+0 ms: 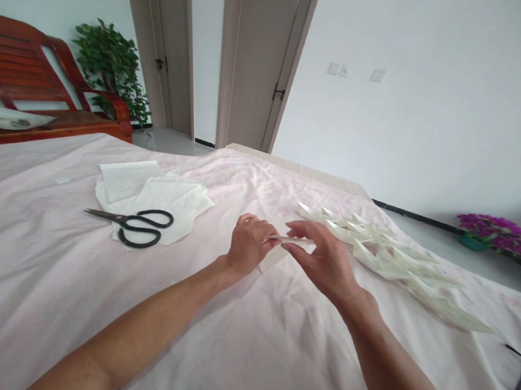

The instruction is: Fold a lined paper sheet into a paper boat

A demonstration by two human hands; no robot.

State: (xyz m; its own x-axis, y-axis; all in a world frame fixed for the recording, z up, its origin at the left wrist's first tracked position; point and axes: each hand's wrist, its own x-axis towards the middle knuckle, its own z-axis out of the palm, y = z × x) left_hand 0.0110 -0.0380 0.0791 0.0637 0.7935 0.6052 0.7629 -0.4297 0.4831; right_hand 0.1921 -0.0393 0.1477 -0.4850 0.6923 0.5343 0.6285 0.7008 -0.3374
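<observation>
Over the middle of the cloth, my left hand (251,243) is closed and pinches one end of a thin folded piece of pale paper (298,241). My right hand (325,261) has its thumb below and its fingers above the other end of the same paper, with a gap at the fingertips. Several folded paper boat shapes (372,243) stand in rows to the right of my right hand. Over to the left lies a pile of flat white sheets (167,195). Black-handled scissors (137,223) rest on the pile's near side, blades pointing left.
A wrinkled pale pink cloth (216,345) covers the surface. A dark thin object (519,369), perhaps glasses, lies at the right edge. Beyond are a wooden bench (25,69), a green plant (107,62), doors (260,59) and purple flowers (496,233).
</observation>
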